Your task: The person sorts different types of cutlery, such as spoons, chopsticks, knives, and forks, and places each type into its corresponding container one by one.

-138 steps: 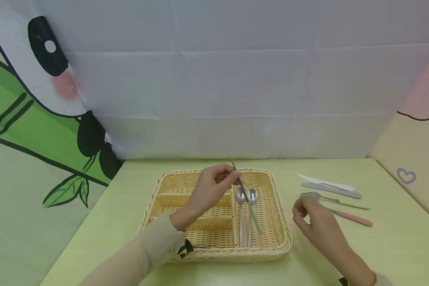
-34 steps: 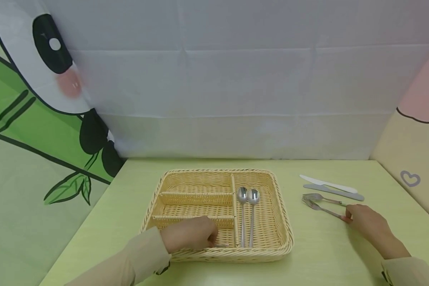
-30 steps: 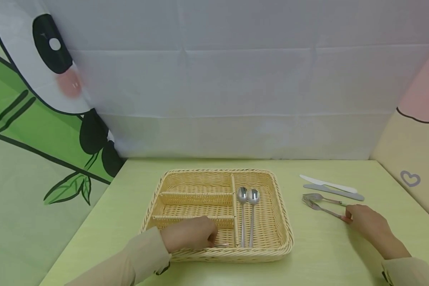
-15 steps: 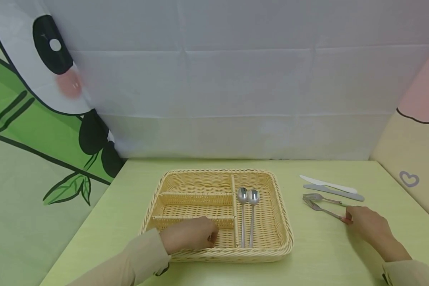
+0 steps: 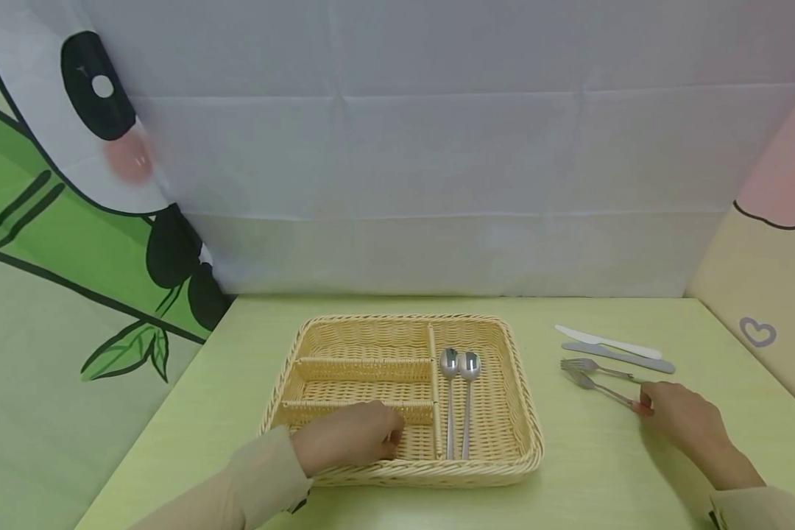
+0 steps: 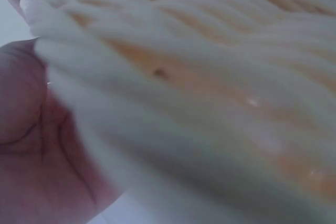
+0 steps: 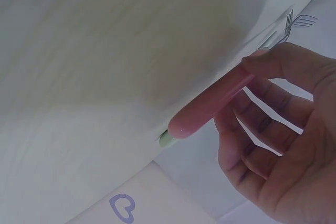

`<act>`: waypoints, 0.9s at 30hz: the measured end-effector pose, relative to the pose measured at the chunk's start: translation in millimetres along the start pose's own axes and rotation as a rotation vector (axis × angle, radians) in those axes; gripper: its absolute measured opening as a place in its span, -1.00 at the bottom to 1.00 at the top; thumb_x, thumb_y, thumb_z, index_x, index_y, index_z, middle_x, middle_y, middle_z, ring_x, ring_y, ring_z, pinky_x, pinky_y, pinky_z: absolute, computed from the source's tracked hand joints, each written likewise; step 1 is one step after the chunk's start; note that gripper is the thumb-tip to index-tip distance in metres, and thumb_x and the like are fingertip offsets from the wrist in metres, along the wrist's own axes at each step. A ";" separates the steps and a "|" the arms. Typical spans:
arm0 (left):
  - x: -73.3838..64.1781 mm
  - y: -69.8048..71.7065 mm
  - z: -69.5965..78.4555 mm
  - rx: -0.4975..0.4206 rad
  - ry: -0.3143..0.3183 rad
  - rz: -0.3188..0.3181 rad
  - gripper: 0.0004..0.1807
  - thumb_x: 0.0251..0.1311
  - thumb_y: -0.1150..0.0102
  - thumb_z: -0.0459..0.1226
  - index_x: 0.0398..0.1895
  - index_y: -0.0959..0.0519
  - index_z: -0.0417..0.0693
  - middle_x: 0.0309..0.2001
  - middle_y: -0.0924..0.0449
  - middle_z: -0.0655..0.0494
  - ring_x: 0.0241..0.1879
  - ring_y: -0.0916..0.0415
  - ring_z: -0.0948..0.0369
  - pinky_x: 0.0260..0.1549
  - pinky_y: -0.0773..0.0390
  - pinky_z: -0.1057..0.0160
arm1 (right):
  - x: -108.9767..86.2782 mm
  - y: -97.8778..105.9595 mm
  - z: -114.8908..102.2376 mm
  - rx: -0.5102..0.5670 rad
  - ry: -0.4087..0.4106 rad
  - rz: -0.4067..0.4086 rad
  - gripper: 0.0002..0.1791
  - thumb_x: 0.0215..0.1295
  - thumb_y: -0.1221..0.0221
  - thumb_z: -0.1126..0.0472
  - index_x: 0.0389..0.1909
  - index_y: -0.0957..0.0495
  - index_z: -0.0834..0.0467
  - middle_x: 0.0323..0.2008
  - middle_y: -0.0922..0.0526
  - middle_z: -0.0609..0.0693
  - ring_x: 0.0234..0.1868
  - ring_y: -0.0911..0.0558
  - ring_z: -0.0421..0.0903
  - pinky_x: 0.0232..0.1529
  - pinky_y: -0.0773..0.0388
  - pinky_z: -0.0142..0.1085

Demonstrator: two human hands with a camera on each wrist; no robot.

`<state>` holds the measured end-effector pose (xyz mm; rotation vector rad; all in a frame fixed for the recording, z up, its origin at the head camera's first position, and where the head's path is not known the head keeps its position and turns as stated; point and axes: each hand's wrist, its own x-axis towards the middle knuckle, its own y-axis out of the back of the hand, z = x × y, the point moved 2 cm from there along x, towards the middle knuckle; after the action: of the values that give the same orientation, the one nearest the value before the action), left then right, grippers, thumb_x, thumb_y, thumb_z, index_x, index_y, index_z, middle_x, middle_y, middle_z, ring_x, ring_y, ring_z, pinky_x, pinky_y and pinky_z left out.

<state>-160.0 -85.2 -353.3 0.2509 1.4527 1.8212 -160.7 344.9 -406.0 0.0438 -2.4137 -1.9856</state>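
Observation:
My left hand (image 5: 354, 438) reaches over the front rim into the front-left compartment of a wicker basket (image 5: 535, 442). Its fingertips are hidden, and I cannot tell whether they hold anything. Blurred wicker fills most of the left wrist view, with the palm (image 6: 42, 150) at the left. To the right of the basket, my right hand (image 5: 685, 419) pinches a fork (image 5: 606, 392) by its pink handle (image 7: 210, 103), thumb on one side and fingers on the other. Beside it lies a second fork (image 5: 589, 365), its green handle (image 7: 166, 140) partly hidden behind the pink one.
Two metal spoons, one left (image 5: 449, 362) and one right (image 5: 469, 366), lie lengthwise in the basket's right compartment. A white knife (image 5: 609, 342) and a grey knife (image 5: 619, 357) lie behind the forks on the pale green table (image 5: 205, 427). A cloth backdrop (image 5: 450, 162) rises behind.
Since the oldest frame, the left hand has lowered from above the basket into the front-left compartment, and the green-handled utensil it held is out of sight. The right hand has taken the pink-handled fork.

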 end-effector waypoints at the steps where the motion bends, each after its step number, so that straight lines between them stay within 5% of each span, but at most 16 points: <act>1: -0.2 0.5 0.2 0.007 -0.004 0.007 -0.95 0.15 -0.15 -0.29 -0.42 -0.60 -0.02 -0.51 -0.56 0.27 -0.60 -0.39 0.42 -0.57 -0.42 0.42 | -0.3 -0.1 -0.4 -0.001 0.003 0.009 -0.85 0.15 -0.18 0.17 -0.55 -0.45 0.08 -0.60 -0.46 -0.08 -0.59 -0.33 -0.12 -0.67 -0.22 -0.27; 27: -0.4 26.8 11.9 -0.035 -0.059 0.176 -0.89 0.21 -0.09 -0.26 -0.42 -0.57 -0.05 -0.56 -0.50 0.29 -0.65 -0.30 0.44 -0.58 -0.40 0.48 | -8.7 11.2 -33.6 -0.020 0.061 0.152 -0.93 -0.04 -0.16 0.30 -0.51 -0.46 0.12 -0.62 -0.40 -0.13 -0.61 -0.30 -0.17 -0.68 -0.20 -0.30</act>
<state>-164.6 -77.9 -325.3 0.4228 1.3939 1.9603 -151.2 314.3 -388.5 -0.0762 -2.2860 -1.9133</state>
